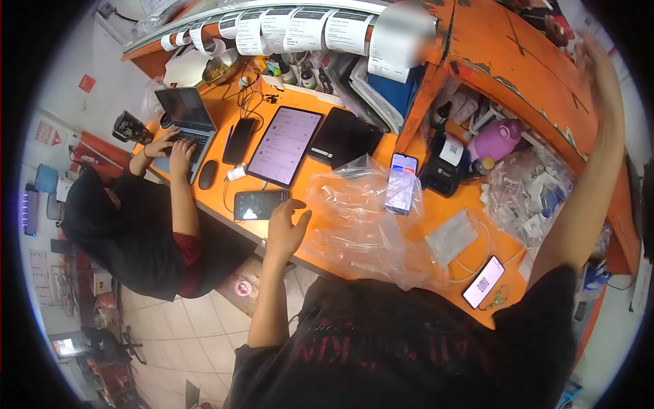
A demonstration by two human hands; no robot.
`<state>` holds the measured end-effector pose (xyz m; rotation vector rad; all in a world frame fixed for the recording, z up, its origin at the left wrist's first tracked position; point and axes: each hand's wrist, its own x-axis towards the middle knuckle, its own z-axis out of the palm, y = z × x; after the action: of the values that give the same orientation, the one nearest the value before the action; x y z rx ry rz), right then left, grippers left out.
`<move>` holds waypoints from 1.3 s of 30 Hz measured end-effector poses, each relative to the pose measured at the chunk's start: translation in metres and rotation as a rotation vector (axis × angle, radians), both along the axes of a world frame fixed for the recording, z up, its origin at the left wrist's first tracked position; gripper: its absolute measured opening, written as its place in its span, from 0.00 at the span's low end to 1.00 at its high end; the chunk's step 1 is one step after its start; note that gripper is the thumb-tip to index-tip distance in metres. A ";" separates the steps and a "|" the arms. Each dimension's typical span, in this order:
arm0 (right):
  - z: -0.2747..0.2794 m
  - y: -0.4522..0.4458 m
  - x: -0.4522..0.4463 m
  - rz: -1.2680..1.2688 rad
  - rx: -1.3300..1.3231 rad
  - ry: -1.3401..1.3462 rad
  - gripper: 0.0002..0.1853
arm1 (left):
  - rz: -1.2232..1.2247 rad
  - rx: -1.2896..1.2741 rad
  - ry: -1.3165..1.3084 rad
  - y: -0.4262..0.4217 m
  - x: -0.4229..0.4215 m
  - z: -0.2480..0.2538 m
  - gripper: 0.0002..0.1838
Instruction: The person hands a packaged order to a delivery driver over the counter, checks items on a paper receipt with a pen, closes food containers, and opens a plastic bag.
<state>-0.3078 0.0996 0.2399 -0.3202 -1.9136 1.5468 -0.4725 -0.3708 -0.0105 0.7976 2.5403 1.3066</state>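
Note:
My left hand (287, 228) is over the front edge of the orange counter, its thumb and fingers apart, beside a dark phone (261, 204). My right hand (598, 71) is raised at the upper right against the orange wooden shelf (524, 75), fingers stretched out. A clear plastic bag (354, 221) lies to the right of my left hand, partly over a lit phone (402, 183). Above the dark phone is a large tablet (285, 146) with a lit screen. Another phone (483, 282) showing a square code rests near my right side.
At the left, a co-worker (136, 225) types on a laptop (191, 123). Paper slips (303, 31) hang along the top shelf. A black printer (443, 167), a pink bottle (494, 140) and a bag of paper scraps (531, 198) stand at the right.

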 end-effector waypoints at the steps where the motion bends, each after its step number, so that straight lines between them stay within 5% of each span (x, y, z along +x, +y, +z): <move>1: -0.014 -0.051 0.022 0.175 0.076 -0.139 0.18 | 0.024 -0.010 0.043 0.004 0.006 -0.004 0.15; 4: -0.088 -0.175 0.060 0.690 0.222 -0.774 0.23 | -0.158 0.284 0.127 0.040 0.040 0.009 0.18; 5: -0.121 -0.203 0.060 0.667 0.450 -1.019 0.28 | -0.282 0.236 0.281 0.057 0.056 0.026 0.19; 7: -0.239 -0.242 0.090 0.434 0.740 -0.992 0.29 | -0.455 0.211 0.435 0.064 0.074 0.028 0.20; 9: -0.256 -0.270 0.105 0.276 0.769 -1.063 0.28 | -0.809 -0.239 0.380 0.069 0.072 0.010 0.21; 10: -0.256 -0.276 0.117 0.100 0.579 -0.830 0.25 | -0.946 -0.381 0.379 0.077 0.067 0.011 0.21; 12: -0.247 -0.296 0.158 -0.147 0.339 -0.622 0.21 | -1.338 0.027 -0.723 0.091 0.068 0.049 0.26; 13: -0.224 -0.296 0.180 -0.117 0.105 -0.592 0.17 | -1.650 -0.042 -0.777 0.102 0.061 0.059 0.23; 16: -0.157 -0.317 0.238 -0.195 -0.479 -0.432 0.11 | -1.865 0.049 -0.841 0.129 0.092 0.065 0.16; 17: -0.161 -0.323 0.261 -0.342 -0.469 -0.450 0.15 | -1.783 0.171 -0.977 0.138 0.112 0.054 0.16; 19: -0.151 -0.345 0.292 -0.703 -0.411 -0.371 0.26 | -1.334 -0.090 -1.241 0.163 0.149 0.046 0.17; 20: -0.134 -0.356 0.293 -0.906 -0.356 -0.281 0.33 | -1.411 -0.132 -1.247 0.171 0.170 0.051 0.17; 22: -0.138 -0.383 0.329 -0.870 -0.320 -0.405 0.43 | -1.114 0.041 -1.667 0.178 0.213 0.068 0.19; 25: -0.162 -0.418 0.382 -0.773 -0.122 -0.670 0.38 | -1.109 -0.018 -1.875 0.171 0.266 0.094 0.19; 26: -0.159 -0.425 0.398 -0.868 -0.397 -0.724 0.37 | -1.154 -0.069 -1.874 0.175 0.283 0.087 0.19; 27: -0.154 -0.434 0.414 -0.949 -0.679 -0.760 0.38 | -1.506 -0.097 -1.449 0.182 0.303 0.072 0.20; 28: -0.151 -0.448 0.429 -0.993 -0.696 -0.739 0.38 | -1.793 -0.097 -0.984 0.183 0.326 0.060 0.20; 29: -0.146 -0.461 0.444 -1.338 -0.359 -0.786 0.35 | -1.937 -0.098 -0.832 0.182 0.355 0.050 0.20; 30: -0.136 -0.470 0.453 -1.645 0.019 -0.830 0.33 | -1.967 -0.107 -0.835 0.182 0.376 0.037 0.20; 32: -0.112 -0.478 0.463 -1.843 0.245 -0.880 0.32 | -1.733 -0.303 -0.924 0.183 0.423 0.018 0.17; 33: -0.107 -0.485 0.468 -2.004 0.478 -0.930 0.30 | -1.634 0.068 -1.210 0.161 0.457 0.029 0.13; 37: -0.128 -0.523 0.502 -2.181 0.619 -0.701 0.33 | -1.486 -0.265 -1.451 0.155 0.522 0.022 0.14; 39: -0.124 -0.531 0.501 -1.981 0.633 -0.764 0.36 | -1.427 -0.384 -1.416 0.158 0.533 0.015 0.14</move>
<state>0.1934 -0.4319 0.1162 -1.8454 -1.1987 -0.5517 0.0610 -0.2132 0.0042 0.7867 0.6370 0.4159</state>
